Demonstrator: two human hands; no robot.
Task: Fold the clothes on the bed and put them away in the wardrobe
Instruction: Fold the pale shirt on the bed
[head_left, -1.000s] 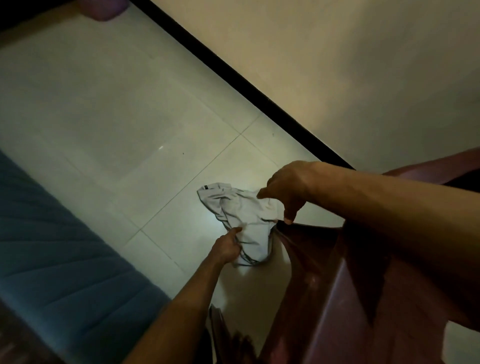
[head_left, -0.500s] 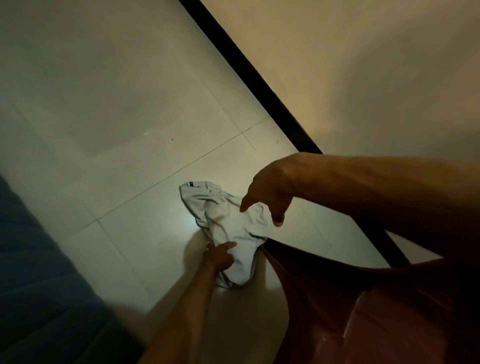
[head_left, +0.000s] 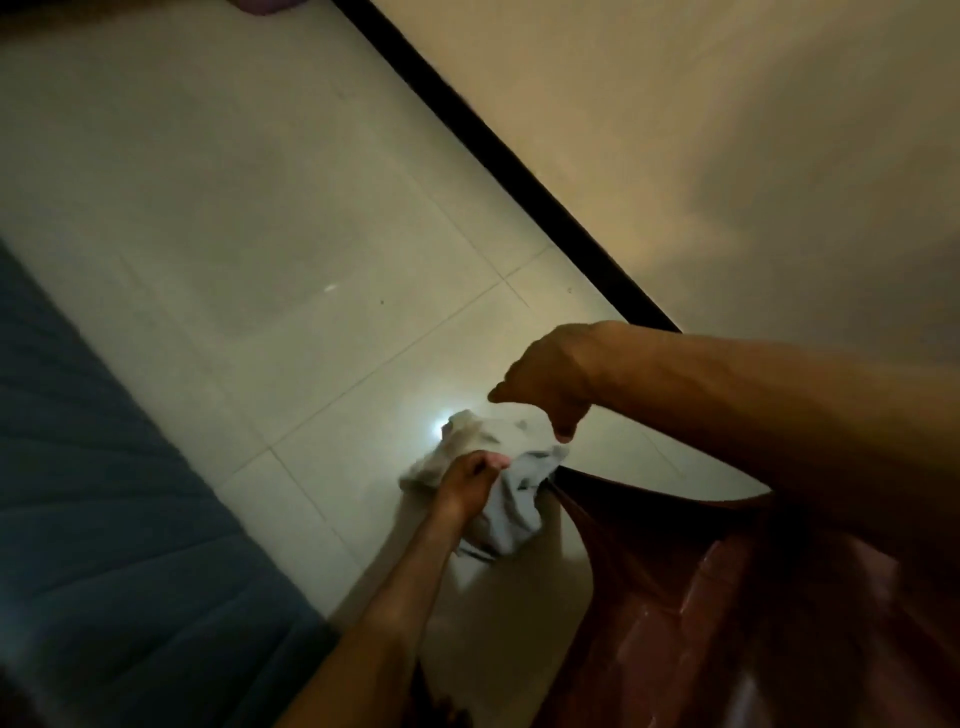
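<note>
Item: pale grey garment (head_left: 511, 499), crumpled, hanging in the air above the floor (head_left: 249, 218) between both hands. No label or writing is readable on it; the light is dim and the cloth is blurred.

Left hand (head_left: 467, 483): reaching up from below, fingers curled into the middle of the garment and gripping a bunch of it.

Right hand (head_left: 545, 384): coming in from the right, above the garment's upper edge, fingers bent downward. Its thumb tip is lying at the cloth's top right edge; whether it is actually pinching the fabric cannot be told.

Surroundings: pale floor tiles with thin grout lines, a bright light spot glaring on them just behind the garment. A black skirting strip (head_left: 498, 156) is running diagonally between floor and cream wall (head_left: 701, 130). A blue quilted bed edge (head_left: 104, 519) is filling the lower left. A reddish-brown cloth (head_left: 701, 597) is spreading across the lower right, its upper corner lying just beside the garment's right side, under the right forearm.
</note>
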